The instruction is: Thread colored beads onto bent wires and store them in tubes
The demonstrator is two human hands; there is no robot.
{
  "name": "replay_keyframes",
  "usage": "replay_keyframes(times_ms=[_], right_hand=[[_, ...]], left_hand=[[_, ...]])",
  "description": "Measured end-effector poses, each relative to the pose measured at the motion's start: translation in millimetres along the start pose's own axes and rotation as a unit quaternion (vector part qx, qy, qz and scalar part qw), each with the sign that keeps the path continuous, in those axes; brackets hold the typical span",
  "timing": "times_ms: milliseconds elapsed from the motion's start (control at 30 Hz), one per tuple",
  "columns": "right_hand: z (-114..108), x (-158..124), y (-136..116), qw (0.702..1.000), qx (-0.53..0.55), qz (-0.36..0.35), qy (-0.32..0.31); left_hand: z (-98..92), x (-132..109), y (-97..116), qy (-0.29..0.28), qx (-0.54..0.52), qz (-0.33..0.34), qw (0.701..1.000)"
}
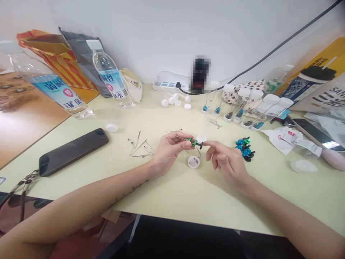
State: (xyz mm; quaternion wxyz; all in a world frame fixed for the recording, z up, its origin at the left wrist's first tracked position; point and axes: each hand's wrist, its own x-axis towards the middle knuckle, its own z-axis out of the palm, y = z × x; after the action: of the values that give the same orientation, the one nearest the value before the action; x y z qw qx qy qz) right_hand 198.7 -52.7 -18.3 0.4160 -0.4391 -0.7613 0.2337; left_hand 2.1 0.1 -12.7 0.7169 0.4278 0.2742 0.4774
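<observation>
My left hand (pixel 172 149) is closed, thumb and fingers pinching a small green and black clamp-like part (pixel 194 142). A thin metal wire sticks out from that side, over the fingers. With its index finger stretched out, my right hand (pixel 229 160) reaches the black end of the part; the other fingers are loosely curled and appear to hold nothing. Below the part lies a white cap (pixel 193 163) with tiny metal pieces inside. Several thin metal rods (pixel 138 147) are scattered left of my left hand. Several blue, green and black parts (pixel 244 148) sit in a pile at right.
Clear tubes with white caps (pixel 244 92) stand at the back right, holding blue and dark parts. Loose white caps (pixel 175 100) lie near a power strip (pixel 171 85). Water bottles (pixel 110 75) stand at the left, behind a phone (pixel 74 151). Paper wrappers (pixel 292 138) lie right.
</observation>
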Motion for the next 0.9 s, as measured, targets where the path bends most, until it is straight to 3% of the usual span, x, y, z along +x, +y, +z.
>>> replay_keyframes(times_ms=[100,233,400,533,700,833,900], right_hand=[[-0.7,0.5,-0.9,0.999,0.017,-0.002,0.027],[-1.4,0.6,-1.2,1.0,0.002,-0.008,-0.012],[0.6,-0.9,-1.0,0.999,0.014,-0.005,0.044],[0.9,-1.0,-0.7,0.999,-0.029,-0.025,0.0],[-0.1,-0.2,-1.3,0.999,-0.027,-0.01,0.038],[0.4,0.8,0.1,0.998,-0.048,-0.038,-0.016],[0.3,1.0,0.5,0.998,-0.049,-0.023,-0.01]], left_hand=[[-1.0,0.3,-0.5,-0.006,0.002,0.006,1.0],[-1.6,0.4,-1.2,-0.009,0.011,0.0,1.0],[-1.1,-0.1,-1.9,-0.012,0.011,-0.004,1.0],[-1.2,0.1,-2.2,-0.01,0.01,-0.002,1.0],[-1.2,0.2,-2.3,-0.006,0.011,-0.001,1.0],[-2.2,0.4,-2.4,-0.012,0.011,0.0,1.0],[-2.9,0.6,-2.2,-0.013,0.013,0.002,1.0]])
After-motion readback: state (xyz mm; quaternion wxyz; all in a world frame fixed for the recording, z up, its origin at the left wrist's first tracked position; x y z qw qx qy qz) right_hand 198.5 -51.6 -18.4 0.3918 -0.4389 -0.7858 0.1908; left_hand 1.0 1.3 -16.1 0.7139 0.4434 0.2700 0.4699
